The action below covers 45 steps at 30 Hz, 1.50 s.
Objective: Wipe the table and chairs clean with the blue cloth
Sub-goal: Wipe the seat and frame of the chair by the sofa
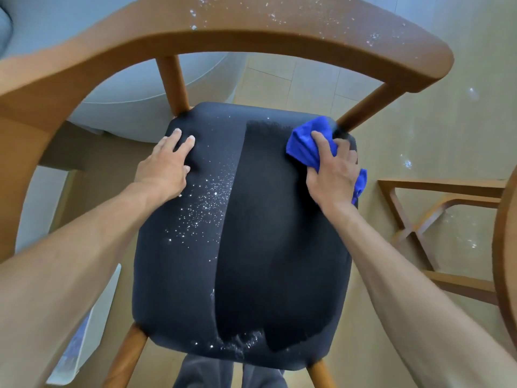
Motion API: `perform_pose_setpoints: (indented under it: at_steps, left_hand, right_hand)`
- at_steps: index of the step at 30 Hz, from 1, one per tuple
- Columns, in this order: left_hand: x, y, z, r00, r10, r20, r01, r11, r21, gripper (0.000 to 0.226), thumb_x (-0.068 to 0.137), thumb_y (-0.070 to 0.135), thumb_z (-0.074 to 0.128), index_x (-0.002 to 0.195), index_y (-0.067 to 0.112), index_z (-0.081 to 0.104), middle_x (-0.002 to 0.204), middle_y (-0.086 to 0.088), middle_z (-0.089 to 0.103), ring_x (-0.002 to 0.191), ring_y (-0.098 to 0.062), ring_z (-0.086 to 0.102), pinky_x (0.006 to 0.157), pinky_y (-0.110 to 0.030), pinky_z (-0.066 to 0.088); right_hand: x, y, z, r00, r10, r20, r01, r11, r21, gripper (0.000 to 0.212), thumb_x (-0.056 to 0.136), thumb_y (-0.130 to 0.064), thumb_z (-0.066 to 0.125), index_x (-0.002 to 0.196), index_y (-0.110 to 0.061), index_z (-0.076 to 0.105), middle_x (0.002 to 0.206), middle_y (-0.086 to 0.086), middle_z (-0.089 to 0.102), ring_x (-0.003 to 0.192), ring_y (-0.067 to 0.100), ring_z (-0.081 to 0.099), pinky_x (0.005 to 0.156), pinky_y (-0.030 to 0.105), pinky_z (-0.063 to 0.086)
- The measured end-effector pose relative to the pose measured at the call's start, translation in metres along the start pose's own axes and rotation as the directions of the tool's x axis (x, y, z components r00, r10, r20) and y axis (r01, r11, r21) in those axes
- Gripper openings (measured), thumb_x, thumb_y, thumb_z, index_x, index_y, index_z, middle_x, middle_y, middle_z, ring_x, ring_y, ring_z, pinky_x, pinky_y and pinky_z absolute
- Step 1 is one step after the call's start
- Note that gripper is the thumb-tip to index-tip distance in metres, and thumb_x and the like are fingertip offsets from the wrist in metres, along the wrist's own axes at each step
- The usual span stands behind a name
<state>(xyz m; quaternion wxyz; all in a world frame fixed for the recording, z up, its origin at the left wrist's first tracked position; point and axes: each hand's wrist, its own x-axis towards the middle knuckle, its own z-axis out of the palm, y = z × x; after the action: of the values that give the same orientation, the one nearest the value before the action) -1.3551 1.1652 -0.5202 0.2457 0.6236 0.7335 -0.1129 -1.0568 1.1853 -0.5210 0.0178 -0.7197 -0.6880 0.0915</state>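
While the left hand [165, 163] is lying flat on the seat [195, 275], the right hand [333, 175] is pressing the blue cloth [305, 147] at the far right corner; white specks [207, 203] are lying leftward, nearer the left hand.

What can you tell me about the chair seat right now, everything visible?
The chair seat is a dark padded fabric cushion on a wooden frame, seen from above. White specks dot its left-centre and front edge; darker wiped bands run down the middle-right. The left hand rests flat on it; the right hand presses the blue cloth at its far-right corner.
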Motion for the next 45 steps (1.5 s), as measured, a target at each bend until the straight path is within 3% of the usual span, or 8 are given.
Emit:
perform_pose_setpoints:
  at_steps: [6, 13, 17, 24, 30, 34, 39, 45]
  left_hand:
    - [0.0, 0.0, -0.004, 1.0, 0.008, 0.026, -0.008, 1.0, -0.003, 0.059, 0.1, 0.022, 0.044, 0.151, 0.031, 0.016, 0.161, 0.01, 0.002, 0.147, -0.017, 0.008, 0.103, -0.046, 0.037]
    - [0.0, -0.009, -0.01, 0.997, 0.056, 0.057, -0.053, 0.997, -0.048, 0.058, 0.1, 0.026, 0.044, 0.152, 0.034, 0.016, 0.16, 0.013, 0.003, 0.147, -0.016, 0.011, 0.107, -0.046, 0.033]
    - [-0.003, -0.02, -0.015, 0.994, 0.089, 0.068, -0.077, 0.985, -0.156, 0.061, 0.099, 0.005, 0.036, 0.151, 0.032, 0.02, 0.16, 0.017, 0.004, 0.146, -0.014, 0.016, 0.108, -0.038, 0.032]
    - [-0.008, -0.031, -0.008, 0.994, 0.111, 0.022, -0.104, 0.974, -0.2, 0.062, 0.099, 0.003, 0.038, 0.152, 0.029, 0.021, 0.16, 0.016, 0.003, 0.144, -0.012, 0.021, 0.105, -0.032, 0.034]
    - [-0.008, -0.037, 0.0, 0.991, 0.136, -0.016, -0.136, 0.968, -0.211, 0.059, 0.101, 0.008, 0.038, 0.151, 0.032, 0.02, 0.159, 0.018, 0.003, 0.146, -0.008, 0.012, 0.105, -0.03, 0.033]
    - [-0.001, -0.046, -0.003, 0.987, 0.158, -0.002, -0.152, 0.948, -0.278, 0.061, 0.098, 0.008, 0.044, 0.149, 0.035, 0.026, 0.158, 0.022, 0.01, 0.144, -0.004, 0.019, 0.109, -0.027, 0.028]
    - [0.005, -0.052, -0.011, 0.985, 0.159, 0.069, -0.121, 0.914, -0.388, 0.074, 0.089, -0.015, 0.032, 0.146, 0.032, 0.036, 0.156, 0.021, 0.017, 0.142, -0.004, 0.023, 0.097, -0.002, 0.014]
    - [-0.009, -0.031, -0.02, 0.978, 0.126, 0.168, -0.074, 0.956, -0.285, 0.078, 0.088, -0.012, 0.032, 0.152, 0.028, 0.016, 0.161, 0.015, -0.002, 0.147, -0.01, 0.006, 0.112, -0.027, 0.023]
  right_hand:
    - [-0.12, -0.025, 0.024, 0.921, -0.378, -0.089, 0.385, 0.92, 0.073, 0.062, 0.063, -0.009, 0.06, 0.123, -0.025, 0.056, 0.11, 0.013, 0.055, 0.076, 0.032, 0.049, 0.065, 0.039, 0.04]
    - [-0.259, -0.008, 0.023, 0.684, -0.709, 0.172, 0.66, 0.702, 0.268, 0.046, 0.081, -0.012, 0.034, 0.113, -0.03, 0.062, 0.098, 0.01, 0.063, 0.071, 0.027, 0.053, 0.065, 0.034, 0.044]
    - [-0.251, -0.003, 0.011, 0.589, -0.775, 0.23, 0.735, 0.632, 0.245, 0.047, 0.082, -0.02, 0.027, 0.115, -0.042, 0.052, 0.102, 0.0, 0.047, 0.071, 0.02, 0.049, 0.068, 0.033, 0.039]
    - [-0.044, -0.055, -0.011, 0.868, -0.494, -0.046, 0.496, 0.859, 0.124, 0.064, 0.067, -0.012, 0.053, 0.129, -0.028, 0.051, 0.118, 0.01, 0.051, 0.091, 0.035, 0.05, 0.071, 0.041, 0.043]
    - [0.055, -0.117, 0.005, 0.996, -0.075, 0.055, 0.078, 0.996, -0.051, 0.06, 0.087, -0.015, 0.05, 0.143, -0.031, 0.036, 0.136, 0.011, 0.041, 0.105, 0.038, 0.046, 0.079, 0.044, 0.036]
    - [0.009, -0.136, 0.022, 0.976, -0.219, 0.018, 0.22, 0.975, -0.042, 0.062, 0.073, -0.011, 0.059, 0.134, -0.024, 0.051, 0.121, 0.015, 0.053, 0.082, 0.035, 0.049, 0.064, 0.039, 0.032]
    - [-0.093, -0.161, 0.038, 0.875, -0.481, -0.058, 0.484, 0.872, 0.077, 0.059, 0.062, -0.006, 0.054, 0.118, -0.024, 0.06, 0.108, 0.011, 0.059, 0.071, 0.029, 0.045, 0.06, 0.037, 0.035]
    - [-0.212, -0.131, 0.047, 0.624, -0.775, 0.102, 0.736, 0.626, 0.258, 0.053, 0.069, -0.017, 0.053, 0.12, -0.03, 0.056, 0.111, 0.009, 0.059, 0.078, 0.029, 0.052, 0.066, 0.035, 0.04]
